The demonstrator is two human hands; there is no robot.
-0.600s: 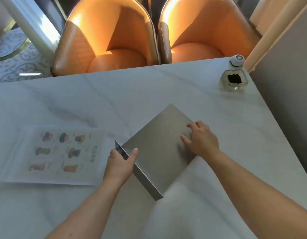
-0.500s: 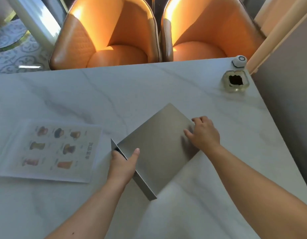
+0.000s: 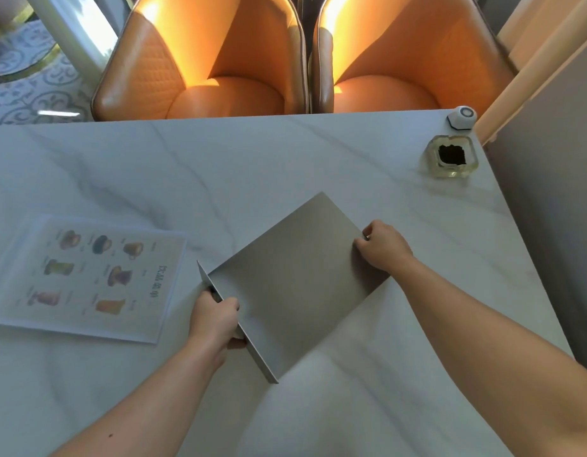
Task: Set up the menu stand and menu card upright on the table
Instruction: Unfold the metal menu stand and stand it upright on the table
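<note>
The menu stand [image 3: 295, 275], a grey metal sheet with a narrow upturned lip along its near-left edge, lies mostly flat on the white marble table [image 3: 285, 153]. My left hand [image 3: 216, 318] grips that lip, fingers curled over it. My right hand [image 3: 383, 247] pinches the stand's far right edge. The menu card [image 3: 87, 275], a laminated sheet with drink pictures, lies flat on the table to the left of the stand, apart from it.
A square glass ashtray with dark contents [image 3: 452, 156] and a small white call button [image 3: 462, 117] sit at the table's far right corner. Two orange chairs [image 3: 213, 61] stand against the far edge. A grey wall [image 3: 556, 192] runs along the right.
My left fingers have curled tighter over the lip. My right hand has shifted from resting on the sheet to pinching its right edge. The stand stays roughly where it was.
</note>
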